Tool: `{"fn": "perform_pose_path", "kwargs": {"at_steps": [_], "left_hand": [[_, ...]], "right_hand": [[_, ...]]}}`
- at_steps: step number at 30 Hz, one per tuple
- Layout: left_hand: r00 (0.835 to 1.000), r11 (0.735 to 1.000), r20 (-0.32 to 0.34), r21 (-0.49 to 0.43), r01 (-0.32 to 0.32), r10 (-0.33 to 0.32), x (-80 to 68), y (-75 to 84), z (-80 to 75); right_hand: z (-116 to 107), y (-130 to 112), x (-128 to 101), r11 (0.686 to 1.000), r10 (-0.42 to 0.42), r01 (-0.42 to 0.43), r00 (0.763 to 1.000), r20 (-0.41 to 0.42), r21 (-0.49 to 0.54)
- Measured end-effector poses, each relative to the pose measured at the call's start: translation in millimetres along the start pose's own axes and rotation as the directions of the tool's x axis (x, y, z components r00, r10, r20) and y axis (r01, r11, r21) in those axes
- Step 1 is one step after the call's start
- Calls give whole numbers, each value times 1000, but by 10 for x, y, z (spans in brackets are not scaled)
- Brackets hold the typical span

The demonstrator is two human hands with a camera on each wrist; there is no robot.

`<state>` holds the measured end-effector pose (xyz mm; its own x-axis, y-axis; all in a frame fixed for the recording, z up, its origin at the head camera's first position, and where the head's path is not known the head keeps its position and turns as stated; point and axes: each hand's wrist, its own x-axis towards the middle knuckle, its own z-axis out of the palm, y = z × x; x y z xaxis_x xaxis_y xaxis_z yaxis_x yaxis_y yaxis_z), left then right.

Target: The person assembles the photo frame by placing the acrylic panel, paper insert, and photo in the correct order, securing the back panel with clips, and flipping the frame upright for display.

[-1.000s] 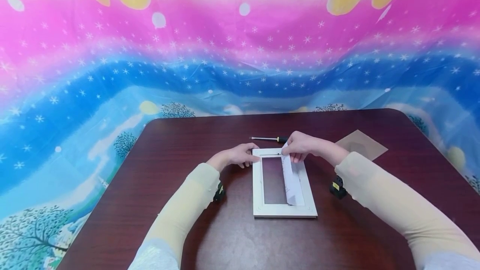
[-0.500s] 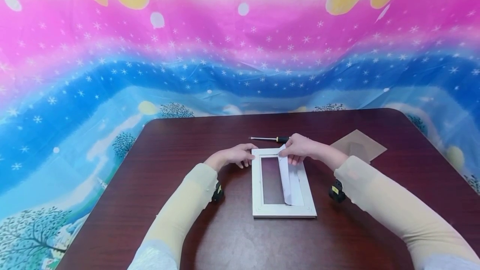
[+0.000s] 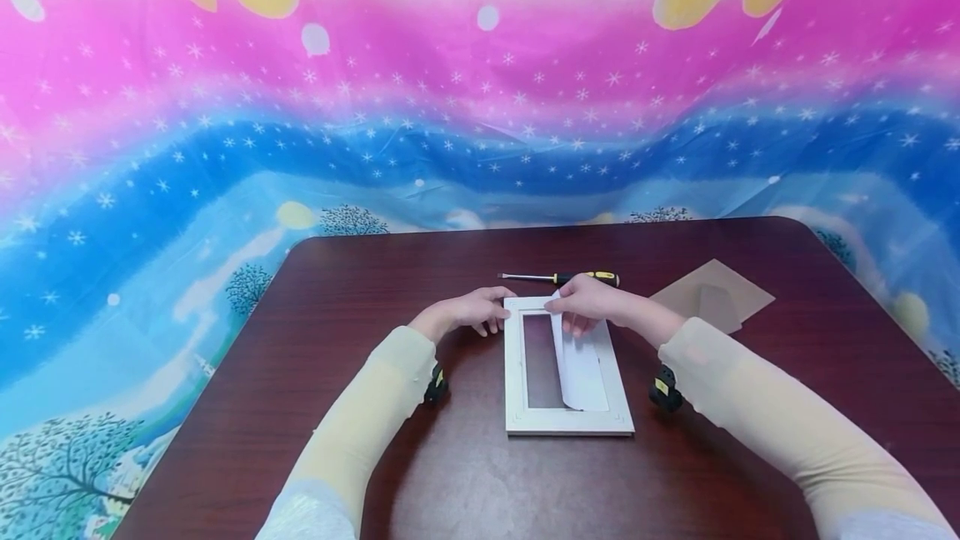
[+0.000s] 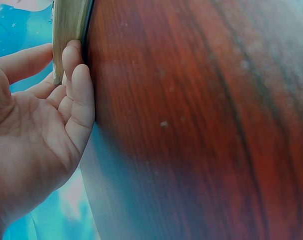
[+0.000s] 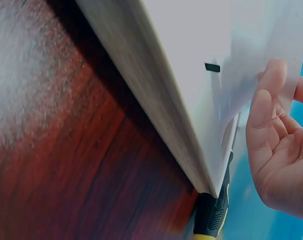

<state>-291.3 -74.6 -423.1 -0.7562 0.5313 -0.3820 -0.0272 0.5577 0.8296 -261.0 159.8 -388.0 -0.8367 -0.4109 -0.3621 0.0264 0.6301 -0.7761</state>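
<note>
A white picture frame point(image 3: 567, 365) lies flat on the dark red-brown wooden table point(image 3: 465, 473), its long side running away from the person. The right hand point(image 3: 588, 304) pinches the far end of a white paper sheet point(image 3: 579, 361) between curled fingers point(image 5: 264, 107) and thumb; the sheet curls up off the frame's right half, its near end lying at the frame's lower rail. The left hand point(image 3: 468, 312) sits just left of that grip, fingers point(image 4: 79, 95) curled against the frame's far left corner, steadying it. The tabletop is glossy, with a pale sheen near the person.

Just beyond the pinching hand lies a screwdriver point(image 3: 562, 277) with a black-and-yellow handle, its shaft pointing left. To the right of the grip, well apart from the frame, rests a brown backing board point(image 3: 712, 297). Behind the table hangs a bright plastic backdrop point(image 3: 480, 107) in pink and blue, with white stars, snowy trees and yellow shapes along the top.
</note>
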Motion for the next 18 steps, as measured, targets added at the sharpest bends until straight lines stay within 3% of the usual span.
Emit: {"fn": "perform_pose_path", "kwargs": {"at_steps": [18], "left_hand": [[1000, 999, 12, 35, -3, 3, -30, 22, -6]], "right_hand": [[60, -33, 32, 999, 36, -36, 999, -7, -18]]}}
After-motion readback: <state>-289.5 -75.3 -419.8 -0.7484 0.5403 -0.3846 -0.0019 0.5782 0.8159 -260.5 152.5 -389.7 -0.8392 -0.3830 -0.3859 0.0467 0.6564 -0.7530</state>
